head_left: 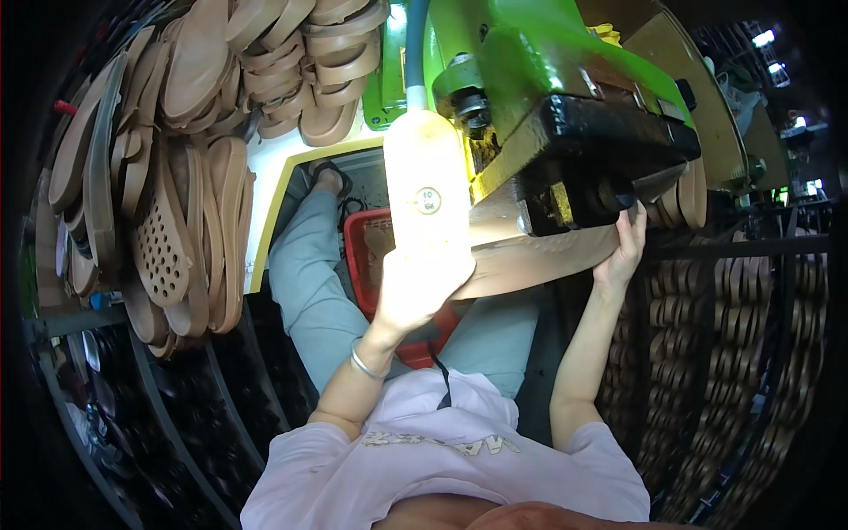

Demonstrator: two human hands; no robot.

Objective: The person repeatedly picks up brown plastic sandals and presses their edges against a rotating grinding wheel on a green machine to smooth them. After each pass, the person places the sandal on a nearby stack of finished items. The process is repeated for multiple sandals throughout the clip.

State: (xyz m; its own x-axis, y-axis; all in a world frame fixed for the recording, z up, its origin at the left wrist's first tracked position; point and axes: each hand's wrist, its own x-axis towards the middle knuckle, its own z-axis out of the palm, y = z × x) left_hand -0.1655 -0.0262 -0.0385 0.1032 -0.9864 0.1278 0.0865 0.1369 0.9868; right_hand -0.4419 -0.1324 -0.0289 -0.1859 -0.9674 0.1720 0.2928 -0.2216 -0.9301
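Note:
A brown shoe sole lies lengthwise under the head of a green machine, its upper side close to the dark lower part. My left hand, washed out by the lamp's glare, is closed on the sole's left end. Around the right end curls my right hand, its fingertips near a dark knob of the machine. The machine's head hides part of the sole. A bright white lamp on a grey neck hangs just above my left hand.
Brown sandals and soles are piled on the left, with more stacked sandals behind them. A red bin stands between my legs. Racks of brown footwear fill the right side, and a cardboard box is beyond the machine.

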